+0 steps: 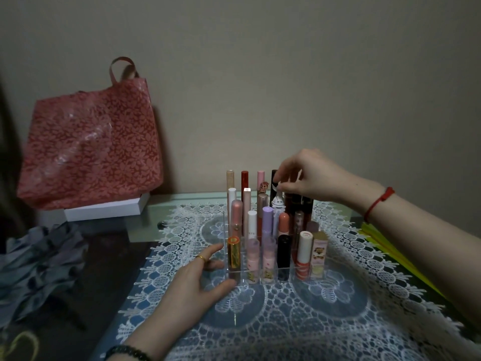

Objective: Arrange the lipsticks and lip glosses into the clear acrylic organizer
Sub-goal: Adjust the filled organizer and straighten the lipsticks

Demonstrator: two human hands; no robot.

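Clear acrylic organizer stands upright on a white lace doily, centre of the table and near the wall, its compartments filled with upright tubes in stepped rows. Front row, left to right: gold tube, 2 pale pink glosses, black lipstick, white tube with coral base, cream printed tube. A lilac-capped tube sits in a row behind; the back row holds 4 tall tubes, beige, red, pink and black. Left hand: fingers relaxed and nearly straight, laid against the organizer's left wall, thumb at the front left corner, grasping nothing; gold ring on one finger. Right hand: above the rear right of the organizer, fingertips pinching the top of a white ornate tube, which stands among the rear rows; cannot tell whether its base is seated. Red string bracelet on the right wrist. Red floral bag leans on the wall at left, over a white box.
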